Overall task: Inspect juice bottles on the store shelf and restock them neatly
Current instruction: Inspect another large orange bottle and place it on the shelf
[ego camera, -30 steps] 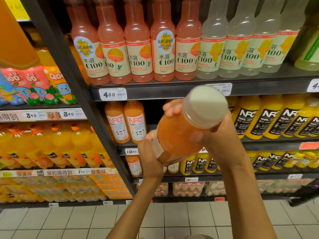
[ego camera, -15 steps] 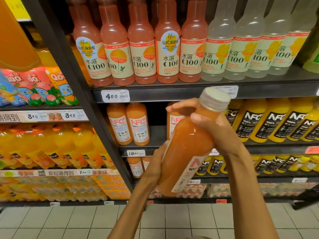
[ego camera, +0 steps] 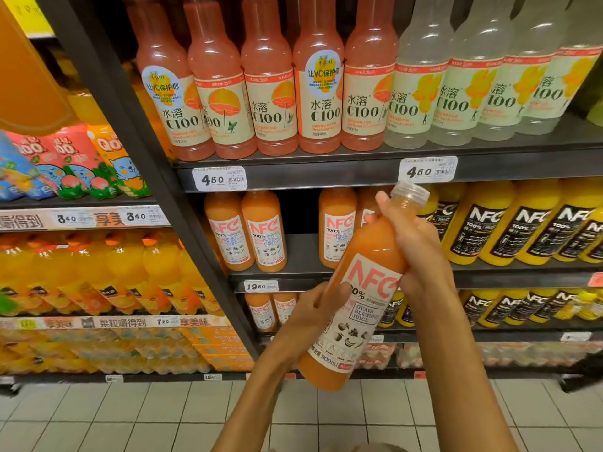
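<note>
Centre of frame: I hold the guava juice bottle (ego camera: 362, 295) tilted, in front of the shelf (ego camera: 306, 256). My left hand (ego camera: 313, 308) curls its fingers around the lower label; my right hand (ego camera: 414, 243) wraps the shoulder below the cap (ego camera: 411, 192). Risk: returned at this tilt, it could topple the neighbouring bottles (ego camera: 248, 230) flanking the gap.
</note>
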`<state>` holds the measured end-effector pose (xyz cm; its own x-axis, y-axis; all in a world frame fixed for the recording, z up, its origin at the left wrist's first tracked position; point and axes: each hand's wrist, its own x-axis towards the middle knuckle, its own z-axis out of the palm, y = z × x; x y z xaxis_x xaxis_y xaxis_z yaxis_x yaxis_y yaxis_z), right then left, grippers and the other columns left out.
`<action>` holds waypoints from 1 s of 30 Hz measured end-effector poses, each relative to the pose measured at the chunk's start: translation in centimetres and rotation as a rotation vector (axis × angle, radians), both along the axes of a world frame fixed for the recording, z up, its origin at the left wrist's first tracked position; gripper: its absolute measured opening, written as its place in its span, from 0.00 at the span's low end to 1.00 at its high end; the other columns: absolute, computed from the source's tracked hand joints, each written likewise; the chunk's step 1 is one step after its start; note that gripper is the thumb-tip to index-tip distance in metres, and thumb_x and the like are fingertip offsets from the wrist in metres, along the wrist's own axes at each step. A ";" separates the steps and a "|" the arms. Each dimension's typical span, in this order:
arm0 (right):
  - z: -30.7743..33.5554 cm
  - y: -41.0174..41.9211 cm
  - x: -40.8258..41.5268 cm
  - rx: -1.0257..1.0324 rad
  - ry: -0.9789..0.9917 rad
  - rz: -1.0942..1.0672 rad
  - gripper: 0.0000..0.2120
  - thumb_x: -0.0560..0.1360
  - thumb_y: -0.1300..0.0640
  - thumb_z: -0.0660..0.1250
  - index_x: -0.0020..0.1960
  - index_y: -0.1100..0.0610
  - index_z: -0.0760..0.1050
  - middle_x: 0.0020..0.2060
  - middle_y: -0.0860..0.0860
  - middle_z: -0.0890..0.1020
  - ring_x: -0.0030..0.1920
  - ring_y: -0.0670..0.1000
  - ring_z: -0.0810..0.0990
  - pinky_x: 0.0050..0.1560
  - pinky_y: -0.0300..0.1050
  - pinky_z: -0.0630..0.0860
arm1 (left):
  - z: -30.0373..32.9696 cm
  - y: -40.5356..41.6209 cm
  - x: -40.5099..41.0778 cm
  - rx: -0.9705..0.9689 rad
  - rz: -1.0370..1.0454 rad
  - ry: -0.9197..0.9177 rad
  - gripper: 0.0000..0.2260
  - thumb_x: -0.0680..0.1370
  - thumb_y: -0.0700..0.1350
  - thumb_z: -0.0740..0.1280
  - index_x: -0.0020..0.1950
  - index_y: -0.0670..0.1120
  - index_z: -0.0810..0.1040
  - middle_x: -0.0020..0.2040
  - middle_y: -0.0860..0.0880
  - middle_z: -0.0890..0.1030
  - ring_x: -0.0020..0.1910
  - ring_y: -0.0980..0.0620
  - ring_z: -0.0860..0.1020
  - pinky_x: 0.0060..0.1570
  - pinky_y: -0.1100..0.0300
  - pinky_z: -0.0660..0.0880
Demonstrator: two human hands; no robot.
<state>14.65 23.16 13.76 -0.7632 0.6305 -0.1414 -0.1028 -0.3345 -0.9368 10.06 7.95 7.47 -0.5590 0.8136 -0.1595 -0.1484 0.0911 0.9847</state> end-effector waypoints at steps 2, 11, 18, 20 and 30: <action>0.0 0.6 -0.1 -0.018 0.023 0.051 0.15 0.72 0.42 0.69 0.49 0.53 0.79 0.39 0.49 0.86 0.38 0.47 0.85 0.37 0.42 0.79 | 0.0 0.0 0.0 0.022 -0.014 -0.112 0.35 0.59 0.72 0.70 0.58 0.53 0.79 0.55 0.48 0.83 0.54 0.47 0.82 0.54 0.51 0.78; -1.1 0.7 -0.2 -0.068 0.219 0.293 0.16 0.73 0.43 0.65 0.42 0.56 0.81 0.42 0.56 0.85 0.44 0.54 0.84 0.45 0.46 0.80 | -0.1 -0.7 0.5 0.047 -0.004 -0.437 0.30 0.64 0.68 0.70 0.60 0.52 0.80 0.58 0.44 0.81 0.55 0.45 0.81 0.53 0.52 0.78; -4.2 0.8 -0.7 -0.316 0.032 0.201 0.21 0.72 0.41 0.67 0.55 0.57 0.75 0.43 0.56 0.85 0.43 0.56 0.85 0.45 0.52 0.81 | -1.2 -2.5 0.7 0.016 0.014 -0.594 0.21 0.72 0.61 0.64 0.57 0.50 0.82 0.57 0.41 0.81 0.54 0.44 0.81 0.53 0.49 0.79; -5.1 0.8 -0.8 -0.394 -0.010 0.203 0.21 0.74 0.41 0.66 0.57 0.56 0.75 0.42 0.57 0.85 0.42 0.57 0.85 0.39 0.52 0.82 | -1.2 -2.9 0.8 0.024 0.001 -0.624 0.16 0.71 0.57 0.66 0.50 0.50 0.85 0.52 0.42 0.84 0.49 0.46 0.83 0.45 0.51 0.81; -7.7 0.0 -1.2 -0.568 -0.127 0.183 0.25 0.77 0.44 0.63 0.69 0.56 0.67 0.55 0.62 0.80 0.49 0.62 0.81 0.47 0.58 0.77 | -0.9 -2.9 1.8 0.084 0.009 -0.750 0.12 0.65 0.51 0.73 0.44 0.46 0.86 0.47 0.41 0.84 0.43 0.44 0.84 0.36 0.51 0.81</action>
